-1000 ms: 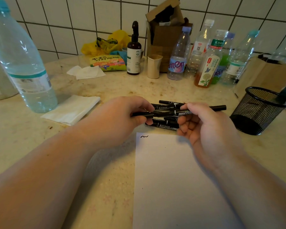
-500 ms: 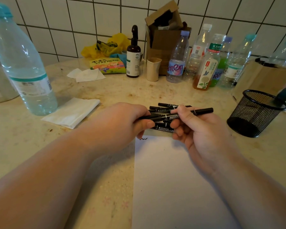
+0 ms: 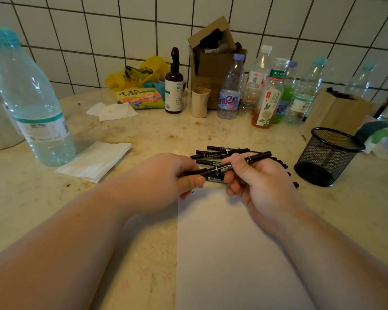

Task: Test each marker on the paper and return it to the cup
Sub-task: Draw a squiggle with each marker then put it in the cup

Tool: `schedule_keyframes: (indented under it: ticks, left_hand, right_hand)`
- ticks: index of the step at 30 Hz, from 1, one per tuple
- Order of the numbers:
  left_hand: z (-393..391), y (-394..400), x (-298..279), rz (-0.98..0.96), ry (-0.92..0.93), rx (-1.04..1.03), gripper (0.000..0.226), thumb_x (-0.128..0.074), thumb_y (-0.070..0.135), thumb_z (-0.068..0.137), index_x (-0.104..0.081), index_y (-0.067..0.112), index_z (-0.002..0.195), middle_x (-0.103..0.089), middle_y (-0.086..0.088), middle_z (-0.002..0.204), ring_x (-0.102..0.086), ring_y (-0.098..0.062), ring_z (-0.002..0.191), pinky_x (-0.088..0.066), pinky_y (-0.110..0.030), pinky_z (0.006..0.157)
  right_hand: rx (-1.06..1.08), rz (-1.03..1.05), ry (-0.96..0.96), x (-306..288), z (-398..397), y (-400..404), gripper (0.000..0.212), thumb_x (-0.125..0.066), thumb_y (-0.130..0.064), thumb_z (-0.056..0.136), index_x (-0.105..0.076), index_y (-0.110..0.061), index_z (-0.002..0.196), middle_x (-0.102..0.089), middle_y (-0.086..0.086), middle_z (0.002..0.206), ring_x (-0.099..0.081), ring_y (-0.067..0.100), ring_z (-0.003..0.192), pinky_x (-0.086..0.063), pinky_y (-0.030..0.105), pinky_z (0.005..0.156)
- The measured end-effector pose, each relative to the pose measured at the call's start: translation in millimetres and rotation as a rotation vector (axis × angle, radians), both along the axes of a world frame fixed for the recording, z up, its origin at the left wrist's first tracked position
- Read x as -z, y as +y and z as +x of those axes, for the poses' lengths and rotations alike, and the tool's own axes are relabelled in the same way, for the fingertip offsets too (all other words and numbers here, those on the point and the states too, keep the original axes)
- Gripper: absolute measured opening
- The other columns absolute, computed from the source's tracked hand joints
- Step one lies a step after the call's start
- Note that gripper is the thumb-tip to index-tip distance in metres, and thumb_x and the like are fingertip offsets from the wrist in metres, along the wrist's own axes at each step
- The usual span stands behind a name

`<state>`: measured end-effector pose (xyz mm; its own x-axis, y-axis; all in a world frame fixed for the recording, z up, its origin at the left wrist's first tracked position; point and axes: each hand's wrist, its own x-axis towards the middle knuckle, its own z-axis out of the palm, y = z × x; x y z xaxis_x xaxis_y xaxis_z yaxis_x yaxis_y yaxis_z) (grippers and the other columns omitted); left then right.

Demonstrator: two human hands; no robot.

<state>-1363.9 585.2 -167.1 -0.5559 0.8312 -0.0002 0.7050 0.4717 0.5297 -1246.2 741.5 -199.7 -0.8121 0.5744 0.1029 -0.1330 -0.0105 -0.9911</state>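
A black marker (image 3: 224, 168) lies slanted between my two hands, just above the far edge of the white paper (image 3: 229, 253). My left hand (image 3: 164, 177) pinches its left end, and my right hand (image 3: 258, 180) grips its middle and right part. Behind my hands, several black markers (image 3: 215, 153) lie in a loose pile on the counter. The black mesh cup (image 3: 327, 155) stands to the right, leaning a little. My left hand hides most of a small squiggle at the paper's top left corner.
A large water bottle (image 3: 31, 101) stands at the left with a folded tissue (image 3: 94, 161) beside it. Several bottles (image 3: 267, 90), a brown pump bottle (image 3: 173, 90), a beige cup (image 3: 199, 102) and a cardboard box (image 3: 213, 61) line the tiled back wall. A wooden block (image 3: 336, 110) sits behind the mesh cup.
Both hands have come closer together and nearer to me with the marker. My left hand now covers the squiggle on the paper. The marker tilts more, right end up.
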Motion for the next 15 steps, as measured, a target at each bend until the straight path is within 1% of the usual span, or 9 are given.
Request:
schedule_keyframes:
  ticks: [1, 2, 4, 6, 8, 10, 11, 13, 15]
  left_hand:
    - [0.2, 0.0, -0.5, -0.013, 0.028, 0.004, 0.014, -0.061, 0.048, 0.090, -0.062, 0.035, 0.086, -0.065, 0.009, 0.075, -0.056, -0.003, 0.065, -0.040, -0.022, 0.056]
    - [0.3, -0.7, -0.9, -0.024, 0.058, 0.009, 0.018, -0.066, 0.052, 0.085, -0.061, 0.036, 0.092, -0.064, 0.009, 0.079, -0.056, -0.004, 0.069, -0.043, -0.024, 0.059]
    - [-1.0, -3.3, 0.0, -0.053, 0.101, 0.005, 0.036, -0.074, 0.058, 0.074, -0.059, 0.037, 0.100, -0.059, 0.009, 0.082, -0.055, -0.006, 0.072, -0.044, -0.025, 0.061]
    - [-1.8, -5.1, 1.1, -0.093, 0.136, -0.012, 0.046, -0.077, 0.062, 0.067, -0.058, 0.040, 0.104, -0.055, 0.011, 0.082, -0.052, -0.006, 0.072, -0.040, -0.023, 0.058]
    - [-2.3, -4.7, 3.3, -0.137, 0.158, -0.024, 0.048, -0.078, 0.061, 0.066, -0.058, 0.042, 0.106, -0.053, 0.014, 0.085, -0.051, -0.004, 0.075, -0.036, -0.020, 0.058]
    - [-3.0, -3.0, 5.8, -0.149, 0.150, -0.034, 0.047, -0.078, 0.060, 0.067, -0.060, 0.042, 0.106, -0.052, 0.016, 0.084, -0.050, -0.002, 0.074, -0.035, -0.019, 0.057]
    - [-4.2, -2.5, 7.7, -0.144, 0.146, -0.039, 0.046, -0.078, 0.061, 0.067, -0.061, 0.043, 0.105, -0.052, 0.017, 0.083, -0.050, -0.002, 0.073, -0.034, -0.019, 0.056]
    - [-7.3, -2.8, 11.9, -0.133, 0.148, -0.039, 0.046, -0.078, 0.063, 0.065, -0.062, 0.042, 0.103, -0.054, 0.016, 0.080, -0.052, -0.001, 0.070, -0.034, -0.018, 0.054]
    - [-10.9, -3.6, 16.2, -0.119, 0.150, -0.032, 0.046, -0.077, 0.065, 0.063, -0.062, 0.042, 0.100, -0.056, 0.015, 0.080, -0.053, -0.001, 0.070, -0.035, -0.019, 0.054]
  right_hand:
    - [0.021, 0.017, -0.003, 0.1, -0.8, 0.2, 0.023, -0.063, -0.029, 0.095, -0.078, -0.013, 0.089, -0.064, 0.003, 0.065, -0.054, 0.016, 0.058, -0.048, 0.036, 0.064]
    - [0.056, 0.041, -0.007, 0.3, -2.0, 0.4, 0.024, -0.062, -0.032, 0.096, -0.079, -0.017, 0.087, -0.063, 0.001, 0.064, -0.054, 0.015, 0.058, -0.047, 0.037, 0.065]
    - [0.169, 0.091, -0.027, -0.6, -3.0, 1.0, 0.028, -0.060, -0.039, 0.098, -0.078, -0.021, 0.085, -0.062, -0.004, 0.063, -0.054, 0.014, 0.059, -0.049, 0.037, 0.065]
    - [0.298, 0.148, -0.061, -3.3, -1.8, 1.7, 0.033, -0.059, -0.046, 0.097, -0.074, -0.019, 0.085, -0.063, -0.006, 0.062, -0.056, 0.013, 0.059, -0.053, 0.039, 0.066]
    - [0.392, 0.210, -0.084, -9.3, 0.6, 3.6, 0.036, -0.058, -0.049, 0.096, -0.071, -0.018, 0.084, -0.064, -0.006, 0.061, -0.061, 0.012, 0.060, -0.057, 0.043, 0.072]
    - [0.451, 0.262, -0.117, -21.8, 2.9, 9.0, 0.034, -0.057, -0.047, 0.098, -0.070, -0.018, 0.083, -0.065, -0.005, 0.060, -0.064, 0.012, 0.061, -0.061, 0.044, 0.077]
    - [0.456, 0.272, -0.133, -30.7, 4.4, 12.6, 0.030, -0.058, -0.043, 0.098, -0.070, -0.019, 0.086, -0.066, -0.005, 0.063, -0.065, 0.011, 0.063, -0.062, 0.044, 0.080]
    - [0.436, 0.258, -0.131, -50.0, 11.9, 22.7, 0.016, -0.058, -0.034, 0.100, -0.071, -0.024, 0.095, -0.068, -0.005, 0.076, -0.066, 0.010, 0.069, -0.062, 0.044, 0.082]
    - [0.467, 0.300, -0.102, -66.9, 28.4, 35.4, 0.014, -0.057, -0.030, 0.101, -0.070, -0.026, 0.097, -0.068, -0.002, 0.083, -0.066, 0.013, 0.074, -0.062, 0.045, 0.083]
